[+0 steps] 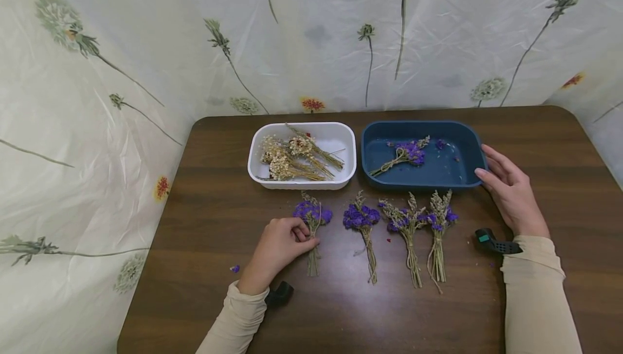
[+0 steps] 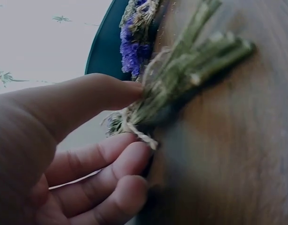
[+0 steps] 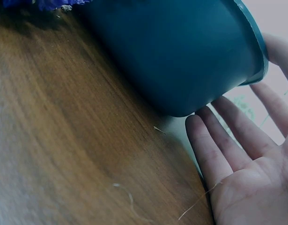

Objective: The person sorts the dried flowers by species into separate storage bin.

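Observation:
In the head view, my left hand (image 1: 277, 248) pinches the tied stems of the leftmost purple dried flower bundle (image 1: 313, 216). The left wrist view shows my thumb against the stems (image 2: 181, 77) beside a twine knot, with fingertips below. My right hand (image 1: 513, 194) rests against the right end of the blue tray (image 1: 418, 186), its fingers fairly straight along the outer wall. Inside that tray lies another purple bundle (image 1: 411, 153). To the right of my left hand, three more bundles lie in a row: one (image 1: 362, 219), a second (image 1: 406, 224) and a third (image 1: 438, 224).
Left of the blue tray stands a white tray (image 1: 350, 151) holding several cream dried flower bundles (image 1: 282, 162). A loose purple petal (image 1: 235, 268) lies on the brown wooden table (image 1: 194, 235). Behind the table hangs a flower-printed sheet (image 1: 311, 46).

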`<action>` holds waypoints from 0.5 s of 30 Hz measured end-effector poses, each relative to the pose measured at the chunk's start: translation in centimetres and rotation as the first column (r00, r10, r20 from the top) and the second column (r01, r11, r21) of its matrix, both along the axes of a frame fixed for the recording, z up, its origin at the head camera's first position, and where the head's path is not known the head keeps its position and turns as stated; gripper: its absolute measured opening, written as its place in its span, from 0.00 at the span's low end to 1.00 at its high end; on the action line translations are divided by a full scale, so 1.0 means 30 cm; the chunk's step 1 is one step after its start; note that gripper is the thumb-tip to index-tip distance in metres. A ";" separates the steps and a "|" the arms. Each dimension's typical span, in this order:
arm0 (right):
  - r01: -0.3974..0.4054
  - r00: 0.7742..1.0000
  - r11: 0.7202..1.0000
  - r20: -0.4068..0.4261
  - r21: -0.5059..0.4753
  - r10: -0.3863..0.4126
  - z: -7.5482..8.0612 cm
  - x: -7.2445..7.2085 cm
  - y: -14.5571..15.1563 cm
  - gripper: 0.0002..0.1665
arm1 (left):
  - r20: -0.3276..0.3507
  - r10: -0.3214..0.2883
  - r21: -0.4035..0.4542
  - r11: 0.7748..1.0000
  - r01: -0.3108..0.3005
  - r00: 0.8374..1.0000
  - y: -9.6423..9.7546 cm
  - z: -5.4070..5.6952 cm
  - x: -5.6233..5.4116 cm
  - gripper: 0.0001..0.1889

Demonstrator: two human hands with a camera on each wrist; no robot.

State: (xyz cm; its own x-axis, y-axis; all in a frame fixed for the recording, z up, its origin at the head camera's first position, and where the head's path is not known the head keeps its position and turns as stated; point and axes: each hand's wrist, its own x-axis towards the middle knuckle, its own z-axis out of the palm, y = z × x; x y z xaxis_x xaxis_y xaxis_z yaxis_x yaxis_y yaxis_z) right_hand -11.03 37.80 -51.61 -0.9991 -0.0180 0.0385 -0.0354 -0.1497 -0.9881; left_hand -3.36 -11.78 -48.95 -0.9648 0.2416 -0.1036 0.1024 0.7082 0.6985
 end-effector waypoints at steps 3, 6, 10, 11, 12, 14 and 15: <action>-0.001 1.000 1.000 0.000 -0.005 0.001 0.000 -0.003 -0.001 0.35 | 0.014 -0.006 0.010 1.000 0.006 1.000 -0.014 0.007 0.003 0.10; -0.001 1.000 1.000 0.000 -0.011 0.001 0.000 -0.005 -0.001 0.35 | 0.017 -0.013 -0.006 1.000 0.013 1.000 -0.029 0.011 0.007 0.09; -0.001 1.000 1.000 -0.001 -0.018 0.001 0.001 -0.006 0.001 0.35 | 0.010 -0.032 -0.042 0.999 0.032 0.999 -0.045 0.021 0.014 0.08; -0.001 1.000 1.000 -0.002 -0.016 0.001 0.000 -0.005 0.001 0.35 | 0.013 -0.036 -0.047 0.998 0.037 0.999 -0.049 0.024 0.015 0.07; 0.000 1.000 1.000 0.000 -0.015 0.000 0.000 -0.005 0.001 0.35 | 0.013 -0.042 -0.051 0.998 0.043 0.999 -0.052 0.026 0.016 0.07; 0.001 1.000 1.000 0.003 -0.011 -0.001 -0.001 -0.004 0.000 0.35 | 0.016 -0.052 -0.050 0.997 0.052 0.999 -0.059 0.030 0.017 0.06; 0.002 1.000 1.000 0.005 -0.009 -0.002 -0.002 -0.003 0.000 0.36 | 0.018 -0.053 -0.048 0.997 0.054 0.998 -0.061 0.032 0.017 0.06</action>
